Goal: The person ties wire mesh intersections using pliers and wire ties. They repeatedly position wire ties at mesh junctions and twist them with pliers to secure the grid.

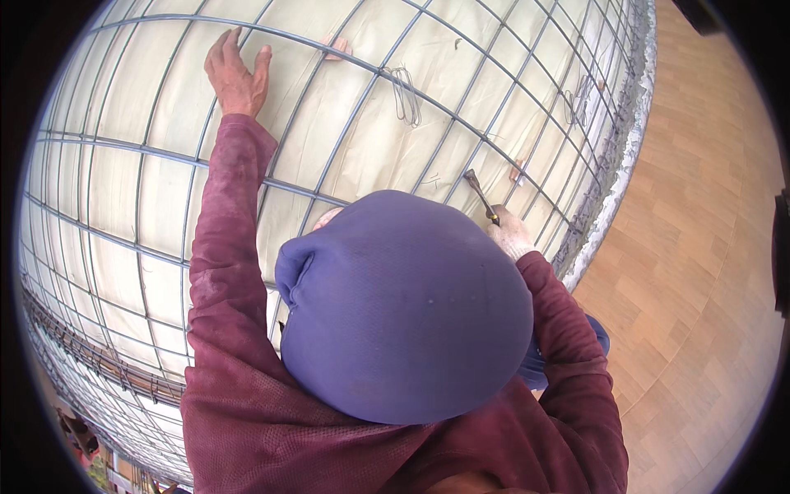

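Note:
My left hand (237, 77), bare below a maroon sleeve, lies over the steel reinforcing mesh (296, 191) at the upper left. Its thumb stands apart from the fingers, whose tips are beside a long bar, and nothing shows in it. On the right, my right hand (511, 231), in a pale knit glove, grips a dark pincer-like hand tool (482, 196) with a yellow band. The tool's head points up and left over the mesh; whether it touches a bar, I cannot tell. Rounded blue fabric (407, 309) hides the middle of the mesh.
Pale sheeting (364, 148) lies beneath the bars. A bundle of thin tie wire (404, 99) is above centre, another (577, 102) farther right. Small reddish blocks (337, 48) sit under the mesh. A rough concrete edge (617, 197) borders tan wood-patterned flooring (685, 216). Denser bars run at lower left.

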The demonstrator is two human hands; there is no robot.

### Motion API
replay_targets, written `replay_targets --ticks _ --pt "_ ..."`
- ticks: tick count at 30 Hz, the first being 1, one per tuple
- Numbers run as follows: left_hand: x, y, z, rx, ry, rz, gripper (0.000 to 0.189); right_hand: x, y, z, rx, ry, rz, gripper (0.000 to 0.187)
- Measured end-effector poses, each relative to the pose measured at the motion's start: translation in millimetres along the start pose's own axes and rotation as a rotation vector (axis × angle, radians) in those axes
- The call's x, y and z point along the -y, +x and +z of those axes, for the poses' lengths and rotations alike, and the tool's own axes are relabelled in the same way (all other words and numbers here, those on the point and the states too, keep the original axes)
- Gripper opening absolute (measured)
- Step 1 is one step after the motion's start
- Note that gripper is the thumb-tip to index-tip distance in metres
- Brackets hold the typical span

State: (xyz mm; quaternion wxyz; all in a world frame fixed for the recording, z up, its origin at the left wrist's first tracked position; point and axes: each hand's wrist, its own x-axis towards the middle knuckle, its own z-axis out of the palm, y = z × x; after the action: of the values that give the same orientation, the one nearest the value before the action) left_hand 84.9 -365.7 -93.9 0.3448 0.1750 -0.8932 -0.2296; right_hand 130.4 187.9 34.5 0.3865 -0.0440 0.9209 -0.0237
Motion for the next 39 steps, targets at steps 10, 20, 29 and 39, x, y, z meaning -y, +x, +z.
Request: replay_targets --ticks 10,20,29,39 --pt "6.8 -4.0 4.9 0.333 0.427 -0.155 0.07 158.1 -25.4 -226.6 0.478 0.17 -0.043 0.036" --pt "-10.2 3.7 -12.7 0.311 0.243 -0.195 0.069 321.5 86.6 -224.9 -0.421 -1.353 -0.795 0.058" --pt "-6.0 -0.5 -6.8 0.302 0.247 -0.185 0.072 346.0 98.3 -214.1 -0.337 -1.569 -0.908 0.044" --pt "-3.2 -1.7 -6.7 0.309 0.262 -0.171 0.074 342.4 86.6 -194.8 -0.389 -1.727 -0.761 0.036"
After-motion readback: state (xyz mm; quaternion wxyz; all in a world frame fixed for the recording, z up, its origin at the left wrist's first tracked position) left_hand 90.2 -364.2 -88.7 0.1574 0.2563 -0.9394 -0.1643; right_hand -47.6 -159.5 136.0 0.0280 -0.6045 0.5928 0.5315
